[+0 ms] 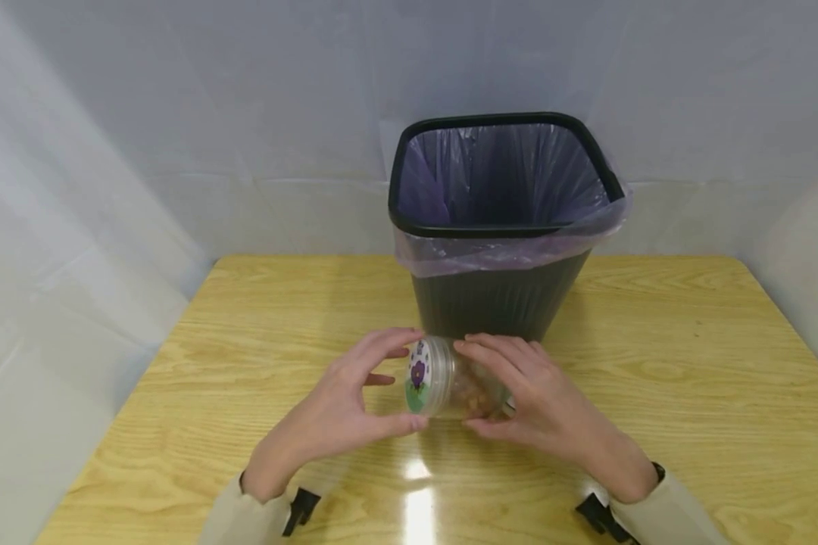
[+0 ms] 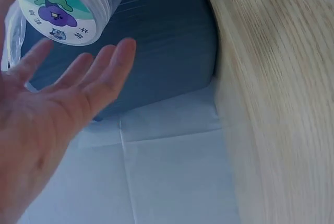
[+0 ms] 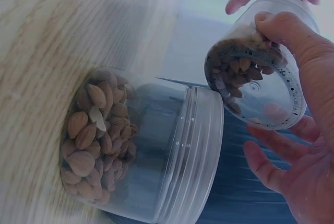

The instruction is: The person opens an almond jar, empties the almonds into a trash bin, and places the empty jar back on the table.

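Note:
A clear plastic jar of brown nuts [image 1: 469,390] is held on its side over the table. Its round lid [image 2: 58,16] carries a purple cartoon on white and green and faces left. My right hand [image 1: 541,393] grips the jar's body, thumb on one side and fingers on the other. Around the lid end, my left hand [image 1: 337,397] is spread, its thumb and index fingertip right at the lid's rim; in the left wrist view its other fingers stand apart from it. A second clear jar, holding almonds [image 3: 96,145], stands upright on the table below.
Directly behind the hands stands a dark bin [image 1: 497,299] lined with a purple plastic bag [image 1: 443,261]. The wooden table [image 1: 266,325] ends at a pale sheet [image 1: 279,136] hanging at the back and sides.

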`<state>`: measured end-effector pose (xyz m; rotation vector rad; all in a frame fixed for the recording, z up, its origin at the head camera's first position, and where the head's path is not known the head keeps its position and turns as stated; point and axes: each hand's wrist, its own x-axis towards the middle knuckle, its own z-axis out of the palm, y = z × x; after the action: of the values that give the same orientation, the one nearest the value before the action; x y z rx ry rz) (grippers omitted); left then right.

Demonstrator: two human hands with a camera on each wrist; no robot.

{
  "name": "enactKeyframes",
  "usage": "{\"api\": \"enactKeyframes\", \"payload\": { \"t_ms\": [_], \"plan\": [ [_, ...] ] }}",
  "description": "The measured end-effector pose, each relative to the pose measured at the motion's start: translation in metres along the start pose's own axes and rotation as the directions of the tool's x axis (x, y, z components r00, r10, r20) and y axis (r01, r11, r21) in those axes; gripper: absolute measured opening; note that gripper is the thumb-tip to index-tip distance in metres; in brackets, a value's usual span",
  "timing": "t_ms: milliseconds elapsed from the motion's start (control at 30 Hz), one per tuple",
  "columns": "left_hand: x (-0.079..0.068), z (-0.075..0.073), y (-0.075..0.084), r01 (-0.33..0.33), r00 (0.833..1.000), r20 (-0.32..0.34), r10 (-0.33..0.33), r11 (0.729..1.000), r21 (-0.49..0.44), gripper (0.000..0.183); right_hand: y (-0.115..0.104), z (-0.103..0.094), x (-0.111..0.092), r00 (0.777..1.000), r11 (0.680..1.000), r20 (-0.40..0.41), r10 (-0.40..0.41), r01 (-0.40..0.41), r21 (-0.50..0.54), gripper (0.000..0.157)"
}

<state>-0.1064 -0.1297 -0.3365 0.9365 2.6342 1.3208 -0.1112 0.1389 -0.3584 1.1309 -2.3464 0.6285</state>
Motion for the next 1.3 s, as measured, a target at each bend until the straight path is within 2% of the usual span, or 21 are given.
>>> {"api": "enactKeyframes", "payload": {
  "t_ms": [133,300,567,1067,1300],
  "plan": [
    [-0.0016,-0.001,0.0013,-0.049,0.999,0.017,0.05,0.998,-0.049,0.083,-0.0007,0.0003,-0.0012,1.0,1.0,0.005,0.003,-0.003,0.003,0.087],
    [-0.0019,-0.0009,0.0018,-0.095,0.995,0.026,0.097,0.994,-0.056,0.08,-0.002,0.0013,-0.0018,1.0,1.0,0.006,-0.002,0.002,0.019,0.087],
    [-0.0016,0.0013,0.0006,-0.124,0.991,0.036,0.127,0.99,-0.072,0.077,-0.0038,0.004,-0.0025,1.0,1.0,0.009,-0.003,0.003,0.03,0.089],
    [-0.0029,0.0035,-0.0034,-0.108,0.993,0.037,0.113,0.987,-0.122,0.077,-0.0037,0.0074,-0.0035,1.0,1.0,0.015,-0.007,0.007,0.007,0.089],
    [-0.0029,0.0038,-0.0031,-0.082,0.996,0.034,0.087,0.988,-0.134,0.077,-0.0043,0.008,-0.0037,1.0,1.0,0.011,-0.007,0.007,-0.005,0.089]
  ]
}}
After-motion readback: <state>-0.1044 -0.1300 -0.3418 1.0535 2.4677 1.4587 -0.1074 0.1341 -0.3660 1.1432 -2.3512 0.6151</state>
